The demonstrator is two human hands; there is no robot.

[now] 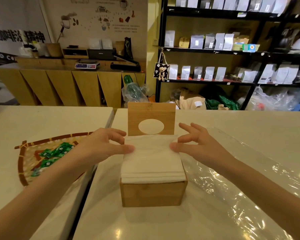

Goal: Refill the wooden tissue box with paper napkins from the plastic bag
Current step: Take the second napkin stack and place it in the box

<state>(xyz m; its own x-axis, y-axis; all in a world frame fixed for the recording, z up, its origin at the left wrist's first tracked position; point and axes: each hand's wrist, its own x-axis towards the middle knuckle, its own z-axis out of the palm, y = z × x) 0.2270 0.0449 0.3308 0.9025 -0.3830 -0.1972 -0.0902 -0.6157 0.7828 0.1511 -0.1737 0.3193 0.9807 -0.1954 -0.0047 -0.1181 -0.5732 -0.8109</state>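
A wooden tissue box (152, 194) stands on the white table, its lid (151, 112) with an oval hole raised upright at the back. A stack of white paper napkins (151, 158) fills the box and rises above its rim. My left hand (100, 146) holds the stack's left edge, thumb on top and fingers curled at the far corner. My right hand (196, 144) holds the right edge, thumb lying on the stack and index finger at the far corner, the other fingers spread. A clear plastic bag (235, 184) lies flat to the right.
A woven bamboo tray (26, 163) with several green sachets sits at the left, across a gap between two tables (100, 170). Behind the table are a wooden counter (68, 84) and black shelves (215, 51) with pouches.
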